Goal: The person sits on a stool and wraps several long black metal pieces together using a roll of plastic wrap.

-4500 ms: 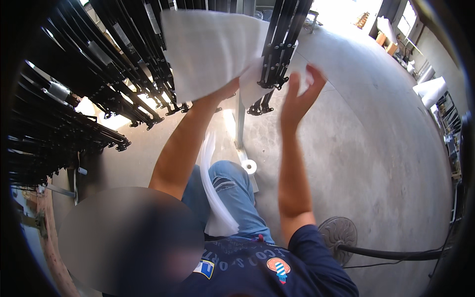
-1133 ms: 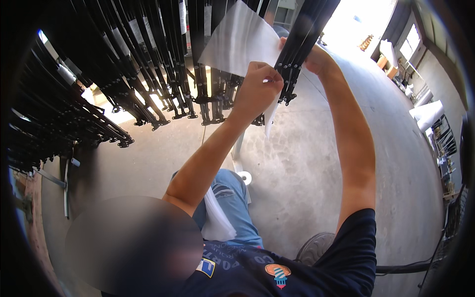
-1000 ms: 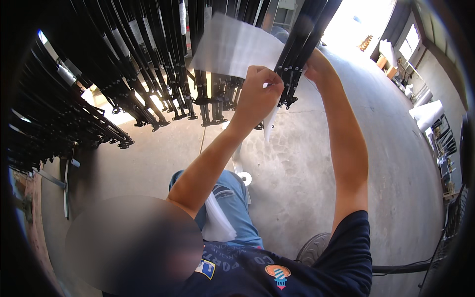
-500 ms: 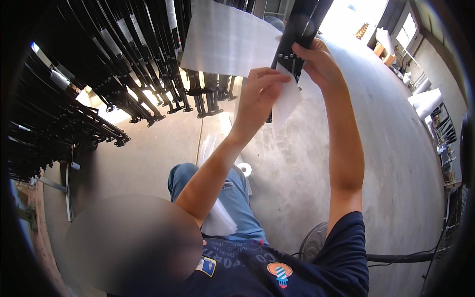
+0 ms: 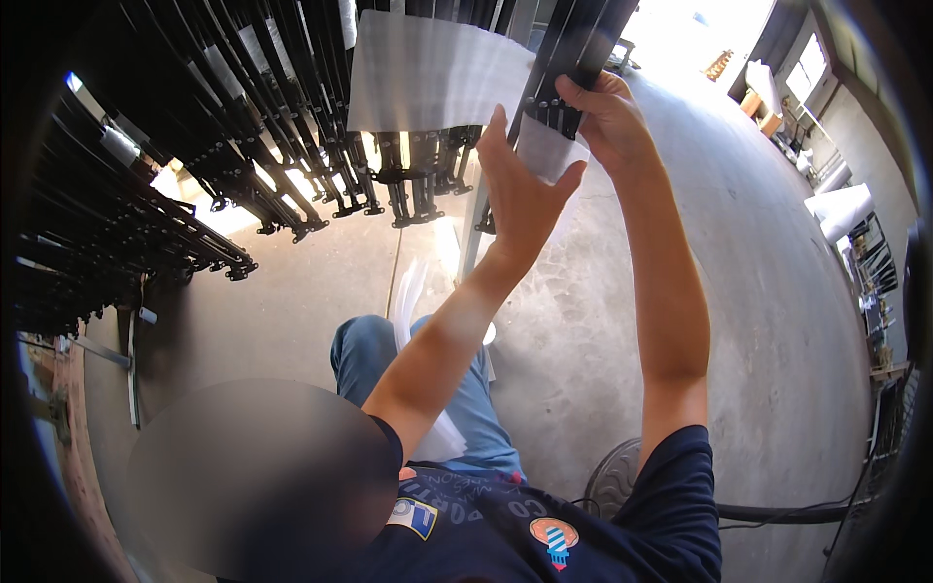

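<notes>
Two hands (image 5: 526,202) at one bundle of black bars (image 5: 573,49)

The head view looks down from a wide fisheye camera on the person's head, upright and unmirrored. The navy T-shirt (image 5: 476,530) sits close to the lens along the lower edge; the left hand (image 5: 523,189) and right hand (image 5: 614,121) lie farther out, upper middle. The lens faces the concrete floor (image 5: 777,291) yet takes in a window (image 5: 805,68) at upper right, where straight edges bend.
</notes>
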The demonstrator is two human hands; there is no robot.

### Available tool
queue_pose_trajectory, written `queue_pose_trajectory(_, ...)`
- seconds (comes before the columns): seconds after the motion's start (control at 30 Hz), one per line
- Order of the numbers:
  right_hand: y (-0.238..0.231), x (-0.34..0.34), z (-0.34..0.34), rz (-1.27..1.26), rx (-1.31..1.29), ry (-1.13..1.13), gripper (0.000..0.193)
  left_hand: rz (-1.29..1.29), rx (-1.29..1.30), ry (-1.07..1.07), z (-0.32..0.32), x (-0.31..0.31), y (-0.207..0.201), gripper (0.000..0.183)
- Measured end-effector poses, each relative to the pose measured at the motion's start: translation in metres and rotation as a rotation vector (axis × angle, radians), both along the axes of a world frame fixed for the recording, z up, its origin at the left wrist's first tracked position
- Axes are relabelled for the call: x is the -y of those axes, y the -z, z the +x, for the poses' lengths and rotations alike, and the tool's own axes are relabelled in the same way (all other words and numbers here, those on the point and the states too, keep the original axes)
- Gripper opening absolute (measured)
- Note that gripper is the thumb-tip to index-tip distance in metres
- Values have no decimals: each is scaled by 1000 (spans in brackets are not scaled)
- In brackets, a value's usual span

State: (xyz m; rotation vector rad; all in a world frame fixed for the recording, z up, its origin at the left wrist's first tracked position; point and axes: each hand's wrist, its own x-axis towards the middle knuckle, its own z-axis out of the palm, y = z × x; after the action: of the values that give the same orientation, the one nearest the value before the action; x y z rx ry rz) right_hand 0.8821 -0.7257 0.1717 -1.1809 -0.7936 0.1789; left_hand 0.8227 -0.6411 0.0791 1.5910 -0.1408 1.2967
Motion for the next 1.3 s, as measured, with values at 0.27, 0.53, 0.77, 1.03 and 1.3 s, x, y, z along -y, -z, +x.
queue_pose_trajectory(0.27,-2,-14,-8,0,31,91,15,130,-261,-130,-3,-6,-23,85)
queue_pose_trajectory(0.53,-2,-18,-10,-221,111,129,22,131,-52,-210,-1,-14,-8,79)
queue_pose_trajectory(0.77,5,-20,-21,-203,161,20,33,209,-20,-221,-1,-25,-4,81)
queue_pose_trajectory(1.03,3,-21,-22,-215,82,-30,29,363,53,-29,-32,-33,15,83)
queue_pose_trajectory(1.3,35,-10,-12,-122,120,-105,27,-287,-185,262,-48,-47,5,35)
